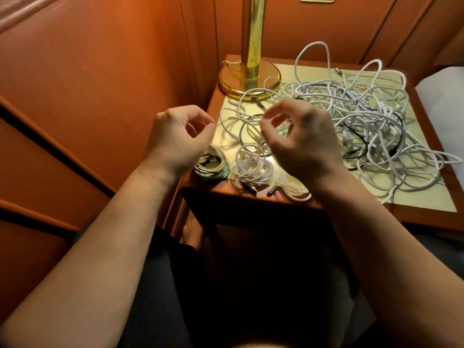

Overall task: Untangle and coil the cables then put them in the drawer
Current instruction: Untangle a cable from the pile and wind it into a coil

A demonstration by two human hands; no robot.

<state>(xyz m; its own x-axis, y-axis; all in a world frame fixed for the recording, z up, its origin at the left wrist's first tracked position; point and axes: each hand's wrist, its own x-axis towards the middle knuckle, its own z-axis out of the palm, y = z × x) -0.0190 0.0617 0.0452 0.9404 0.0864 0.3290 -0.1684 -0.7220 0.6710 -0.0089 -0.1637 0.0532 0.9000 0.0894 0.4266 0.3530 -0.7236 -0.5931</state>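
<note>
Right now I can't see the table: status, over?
Left hand and right hand raised, fingers curled, grip unclear. Three coils done at table front, tangle remains. Lamp beside it.

Dim, warm orange light; tabletop (pixel 296 71) glare, edges bowed.

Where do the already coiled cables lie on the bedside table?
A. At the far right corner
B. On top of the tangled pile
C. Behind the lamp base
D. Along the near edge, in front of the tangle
D: the coiled cables sit in small bundles by the near edge of the bedside table, closer to the person than the tangle and well clear of the lamp base.
</note>
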